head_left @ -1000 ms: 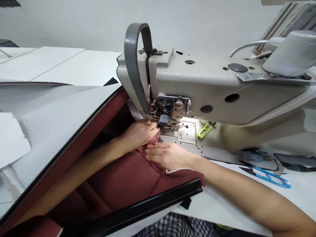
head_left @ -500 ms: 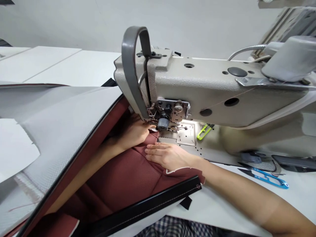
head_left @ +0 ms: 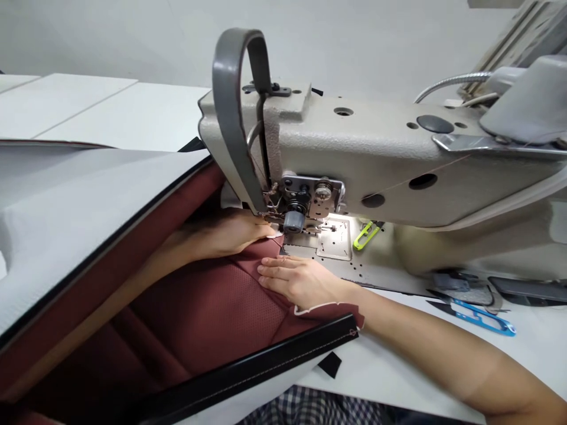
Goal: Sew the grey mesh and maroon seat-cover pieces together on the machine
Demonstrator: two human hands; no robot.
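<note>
Bench (head_left: 376,369): It is white and carries the sewing machine (head_left: 363,133) and the red cloth (head_left: 221,295).
Sewing machine: Its head stands over the cloth's far tip. Its front parts hide the needle, and its right end is cut off.
Red cloth: It lies on the bench, its tip just by the needle place. A big flap (head_left: 110,183) stands up, and the left side runs out of view.
Black strip (head_left: 266,360): It lies along the cloth's near edge.
Right hand (head_left: 301,280): Its fingers are straight and flat on the cloth, gripping nothing, maybe to keep it smooth.
Left hand (head_left: 234,233): It reaches to the cloth's tip, maybe to steady it. The fingers bend, but the pictures cannot tell if they pinch.
Blue snips (head_left: 473,320): They lie past the right arm, likely for easy reach.
Green snips (head_left: 359,242): They lie on the machine's base (head_left: 376,260), apart from the cloth.
</note>
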